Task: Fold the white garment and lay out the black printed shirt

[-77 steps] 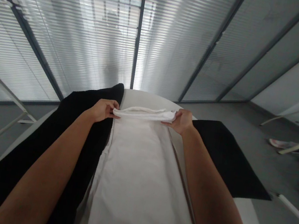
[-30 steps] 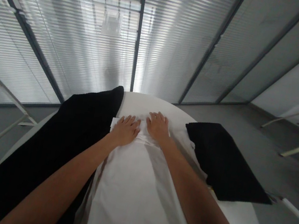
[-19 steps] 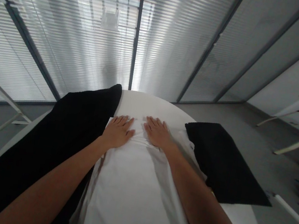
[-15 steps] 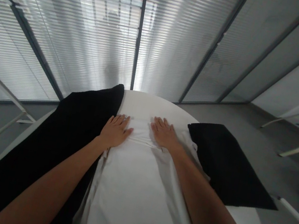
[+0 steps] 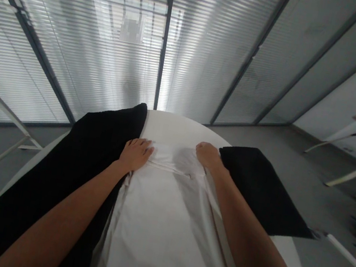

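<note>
White cloth (image 5: pixel 163 222) lay lengthwise, stopping short of far edge of table (image 5: pixel 175 126). Left hand (image 5: pixel 135 153) flat on far left corner, fingers slightly spread, presumably anchoring fabric. Right hand (image 5: pixel 211 156) at opposite corner; fingers partly hidden, grip undetermined. Black fabric (image 5: pixel 74 157) covered left edge.

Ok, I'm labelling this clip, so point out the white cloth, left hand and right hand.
White cloth (image 5: pixel 156 221), head view: its broad near part.
Left hand (image 5: pixel 134 154), head view: back of the hand.
Right hand (image 5: pixel 209 155), head view: back of the hand.
</note>
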`<state>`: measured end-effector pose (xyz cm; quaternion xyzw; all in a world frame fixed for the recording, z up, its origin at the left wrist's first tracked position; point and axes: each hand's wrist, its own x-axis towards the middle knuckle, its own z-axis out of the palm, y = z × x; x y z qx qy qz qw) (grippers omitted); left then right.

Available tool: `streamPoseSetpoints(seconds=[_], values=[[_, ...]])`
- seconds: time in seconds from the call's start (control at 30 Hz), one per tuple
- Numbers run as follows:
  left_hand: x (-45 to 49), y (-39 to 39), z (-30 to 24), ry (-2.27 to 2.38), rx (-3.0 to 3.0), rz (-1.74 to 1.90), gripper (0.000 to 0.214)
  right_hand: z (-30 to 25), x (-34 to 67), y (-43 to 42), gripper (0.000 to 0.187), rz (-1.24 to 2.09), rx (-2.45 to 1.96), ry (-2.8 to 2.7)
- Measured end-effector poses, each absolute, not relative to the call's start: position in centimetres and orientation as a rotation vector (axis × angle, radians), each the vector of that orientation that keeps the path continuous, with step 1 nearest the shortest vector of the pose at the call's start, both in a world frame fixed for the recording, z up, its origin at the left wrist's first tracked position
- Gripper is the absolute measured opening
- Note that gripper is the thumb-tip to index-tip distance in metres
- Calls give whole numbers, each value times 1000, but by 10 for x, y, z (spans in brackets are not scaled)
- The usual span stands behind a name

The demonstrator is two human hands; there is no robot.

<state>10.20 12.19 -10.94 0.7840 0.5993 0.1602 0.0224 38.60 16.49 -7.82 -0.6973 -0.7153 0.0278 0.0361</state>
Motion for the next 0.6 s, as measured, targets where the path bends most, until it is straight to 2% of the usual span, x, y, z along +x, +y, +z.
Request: streamPoseSetpoints(seconds=[0.37, 0.6], values=[[80, 136, -98, 1983, 2428, 371, 43, -94, 390, 166, 42, 215, -2193, -2059], [71, 146, -93, 1873, 2221, 555, 37, -90, 389, 166, 45, 154, -2151, -2020]])
